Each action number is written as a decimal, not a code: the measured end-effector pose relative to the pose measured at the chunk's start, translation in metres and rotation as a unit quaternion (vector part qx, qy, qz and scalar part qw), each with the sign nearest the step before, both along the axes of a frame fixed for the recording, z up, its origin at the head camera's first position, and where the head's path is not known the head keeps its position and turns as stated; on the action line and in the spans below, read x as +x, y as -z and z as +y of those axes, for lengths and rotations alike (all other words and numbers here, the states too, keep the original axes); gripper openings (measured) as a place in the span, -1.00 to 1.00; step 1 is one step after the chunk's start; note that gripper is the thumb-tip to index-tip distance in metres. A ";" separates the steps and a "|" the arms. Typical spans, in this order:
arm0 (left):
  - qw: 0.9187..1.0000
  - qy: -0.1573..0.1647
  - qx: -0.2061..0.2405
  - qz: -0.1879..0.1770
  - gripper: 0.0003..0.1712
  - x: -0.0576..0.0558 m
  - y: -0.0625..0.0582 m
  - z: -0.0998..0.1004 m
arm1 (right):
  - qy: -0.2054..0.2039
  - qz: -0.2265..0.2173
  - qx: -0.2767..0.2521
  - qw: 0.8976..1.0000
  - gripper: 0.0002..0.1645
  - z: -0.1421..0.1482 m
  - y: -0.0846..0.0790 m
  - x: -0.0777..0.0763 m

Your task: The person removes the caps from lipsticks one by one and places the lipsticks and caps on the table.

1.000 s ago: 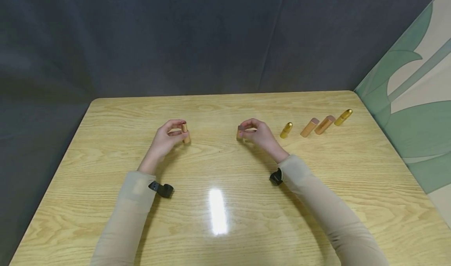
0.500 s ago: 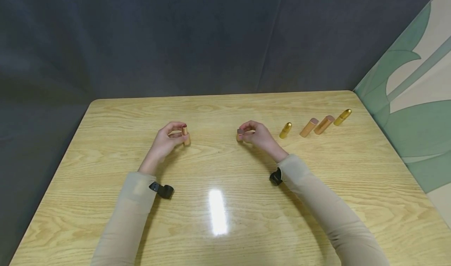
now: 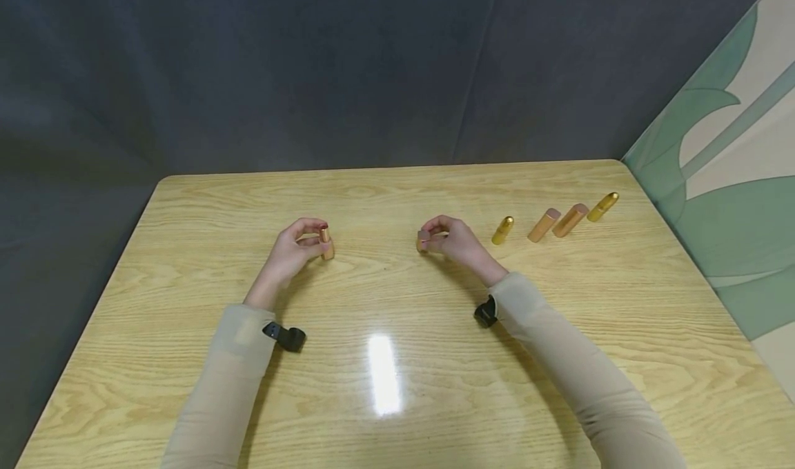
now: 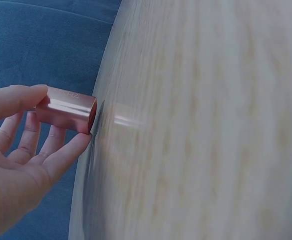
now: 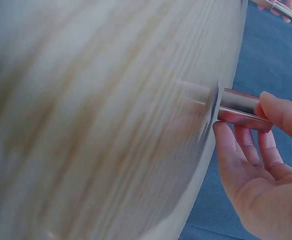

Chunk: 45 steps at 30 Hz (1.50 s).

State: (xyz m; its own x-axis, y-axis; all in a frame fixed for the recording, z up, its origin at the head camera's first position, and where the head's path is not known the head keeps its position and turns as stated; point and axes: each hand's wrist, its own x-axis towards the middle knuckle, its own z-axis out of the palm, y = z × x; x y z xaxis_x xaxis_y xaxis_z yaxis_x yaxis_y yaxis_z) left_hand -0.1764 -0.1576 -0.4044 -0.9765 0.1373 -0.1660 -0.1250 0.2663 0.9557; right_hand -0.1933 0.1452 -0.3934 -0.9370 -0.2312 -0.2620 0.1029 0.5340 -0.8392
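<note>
My left hand point(image 3: 290, 250) pinches an uncapped copper-coloured lipstick point(image 3: 326, 250) between thumb and fingers. A shiny inner tube and dark red tip show at its top in the head view. In the left wrist view the lipstick tube point(image 4: 66, 110) has faint lettering and its base faces the table, very close to the surface. My right hand point(image 3: 458, 241) grips a copper lipstick cap point(image 3: 423, 240) upright, thumb on one side and fingertips on the other. Its lower end is right at the tabletop in the right wrist view, where the cap point(image 5: 243, 110) looks smooth and shiny.
Right of my right hand stand a short gold bullet-shaped tube point(image 3: 503, 230), two copper tubes point(image 3: 544, 225) and another gold tube point(image 3: 603, 207). The wooden table point(image 3: 385, 283) ends at a dark curtain point(image 3: 373, 69). A leaf-patterned panel point(image 3: 745, 179) borders the right side.
Both hands have come slightly down and towards me, bringing the lipstick and the cap lower to the table. Both grips are unchanged, and the tubes at the right stand as before.
</note>
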 end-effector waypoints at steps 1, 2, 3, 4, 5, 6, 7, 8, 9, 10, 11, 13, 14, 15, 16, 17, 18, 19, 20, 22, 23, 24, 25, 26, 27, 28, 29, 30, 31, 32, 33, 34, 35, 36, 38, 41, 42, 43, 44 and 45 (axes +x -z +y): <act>1.000 -0.001 0.001 -0.001 -0.48 0.000 0.000 0.000 | 0.000 0.000 0.001 1.000 -0.63 0.000 0.000 0.000; 1.000 -0.001 -0.001 -0.002 -0.48 0.000 0.000 0.000 | 0.000 0.002 0.004 1.000 -0.63 0.000 0.001 0.000; 1.000 -0.001 -0.002 -0.002 -0.48 0.000 0.000 -0.001 | 0.000 0.002 0.006 1.000 -0.63 0.000 0.001 -0.001; 1.000 -0.001 -0.003 -0.003 -0.48 0.000 0.000 -0.001 | 0.001 0.001 0.006 1.000 -0.64 0.000 0.002 -0.001; 1.000 -0.002 -0.004 -0.004 -0.48 0.000 0.000 -0.001 | 0.001 0.000 0.005 1.000 -0.64 0.000 0.002 -0.001; 1.000 -0.002 -0.004 -0.004 -0.47 0.000 0.000 -0.001 | 0.001 0.000 0.005 1.000 -0.64 0.000 0.002 -0.001; 1.000 -0.002 -0.005 -0.004 -0.47 0.000 0.000 -0.001 | 0.001 -0.001 0.004 1.000 -0.64 0.000 0.002 0.000; 1.000 -0.001 -0.006 -0.005 -0.48 0.000 0.000 -0.001 | 0.001 -0.001 0.004 1.000 -0.64 0.000 0.003 0.000; 1.000 -0.001 -0.006 -0.005 -0.48 0.000 0.000 -0.001 | 0.002 -0.003 0.003 1.000 -0.64 0.000 0.003 0.000; 1.000 0.000 -0.007 -0.005 -0.48 0.000 0.000 -0.001 | 0.001 -0.003 0.002 1.000 -0.64 0.000 0.003 0.000; 1.000 0.001 -0.008 -0.005 -0.49 0.001 0.000 -0.002 | 0.002 -0.005 0.001 1.000 -0.64 0.000 0.002 0.000; 1.000 0.004 -0.009 -0.004 -0.49 0.001 0.001 -0.002 | 0.001 -0.006 0.001 1.000 -0.64 0.000 0.002 0.000; 1.000 0.005 -0.009 -0.004 -0.50 0.001 0.001 -0.002 | 0.002 -0.008 -0.001 1.000 -0.64 0.000 0.002 0.000; 1.000 0.006 -0.009 -0.003 -0.50 0.001 0.001 -0.002 | 0.003 -0.009 -0.002 1.000 -0.65 0.000 0.002 0.000; 1.000 0.006 -0.009 -0.003 -0.50 0.001 0.001 -0.002 | 0.002 -0.008 -0.001 1.000 -0.65 0.000 0.002 0.000; 1.000 0.005 -0.008 -0.003 -0.51 0.001 0.001 -0.002 | 0.001 -0.008 -0.001 1.000 -0.65 0.000 0.001 0.000; 1.000 0.004 -0.006 -0.004 -0.51 0.000 0.001 -0.002 | 0.002 -0.008 -0.002 1.000 -0.65 0.000 0.001 0.000; 1.000 0.003 -0.005 -0.004 -0.51 0.000 0.001 -0.002 | 0.003 -0.009 -0.003 1.000 -0.66 0.000 0.001 0.000; 1.000 0.004 -0.006 -0.003 -0.51 0.000 0.002 -0.002 | 0.003 -0.009 -0.004 1.000 -0.66 0.000 0.001 0.000; 1.000 0.002 -0.003 -0.007 -0.51 -0.001 0.002 -0.002 | 0.001 -0.008 -0.003 1.000 -0.66 0.001 0.002 -0.001; 1.000 0.002 -0.002 -0.008 -0.50 -0.001 0.002 -0.002 | 0.001 -0.010 -0.005 1.000 -0.66 0.001 0.002 -0.001; 1.000 0.003 -0.002 -0.009 -0.50 -0.001 0.002 -0.003 | 0.002 -0.012 -0.006 1.000 -0.66 0.001 0.002 -0.001; 1.000 0.004 -0.003 -0.009 -0.50 -0.001 0.002 -0.003 | 0.001 -0.012 -0.005 1.000 -0.65 0.001 0.002 -0.001; 1.000 0.005 -0.004 -0.009 -0.50 -0.001 0.002 -0.003 | 0.001 -0.012 -0.005 1.000 -0.65 0.001 0.002 -0.002; 1.000 0.005 -0.002 -0.010 -0.50 -0.001 0.002 -0.003 | 0.001 -0.012 -0.004 1.000 -0.64 0.001 0.002 -0.002; 1.000 0.006 -0.003 -0.010 -0.50 -0.001 0.002 -0.003 | 0.001 -0.012 -0.004 1.000 -0.64 0.001 0.002 -0.002; 1.000 0.007 -0.003 -0.009 -0.50 -0.001 0.002 -0.003 | 0.001 -0.011 -0.002 1.000 -0.64 0.000 0.002 -0.002; 1.000 0.007 -0.002 -0.010 -0.50 -0.001 0.002 -0.003 | 0.001 -0.010 0.000 1.000 -0.63 0.000 0.002 -0.002; 1.000 0.008 -0.002 -0.010 -0.50 -0.001 0.002 -0.003 | 0.002 -0.009 0.001 1.000 -0.63 0.000 0.002 -0.001; 1.000 0.008 -0.001 -0.011 -0.50 0.000 0.002 -0.004 | 0.001 -0.008 0.003 1.000 -0.63 0.000 0.002 -0.001; 1.000 0.008 0.000 -0.012 -0.50 0.000 0.003 -0.004 | 0.002 -0.009 0.004 1.000 -0.62 0.000 0.002 -0.001; 1.000 0.008 0.000 -0.013 -0.50 0.000 0.003 -0.004 | 0.002 -0.009 0.004 1.000 -0.62 0.000 0.002 -0.001; 1.000 0.008 0.000 -0.013 -0.50 0.000 0.003 -0.004 | 0.002 -0.011 0.003 1.000 -0.62 0.000 0.001 -0.001; 1.000 0.008 0.000 -0.014 -0.49 0.000 0.003 -0.004 | 0.003 -0.013 0.001 1.000 -0.62 0.000 0.001 -0.001; 1.000 0.008 0.001 -0.014 -0.49 0.000 0.002 -0.004 | 0.002 -0.013 0.001 1.000 -0.62 0.000 0.001 -0.002; 1.000 0.006 0.002 -0.015 -0.49 0.000 0.002 -0.004 | 0.000 -0.012 0.003 1.000 -0.62 0.000 0.002 -0.002; 1.000 0.005 0.003 -0.016 -0.49 0.000 0.002 -0.004 | -0.001 -0.012 0.005 1.000 -0.62 0.000 0.002 -0.001; 1.000 0.005 0.004 -0.017 -0.49 0.000 0.002 -0.004 | -0.002 -0.011 0.006 1.000 -0.62 0.001 0.002 -0.002; 1.000 0.004 0.004 -0.018 -0.49 0.000 0.002 -0.004 | -0.002 -0.012 0.007 1.000 -0.62 0.001 0.002 -0.002; 1.000 0.004 0.005 -0.018 -0.49 0.000 0.002 -0.004 | -0.002 -0.012 0.006 1.000 -0.62 0.001 0.002 -0.002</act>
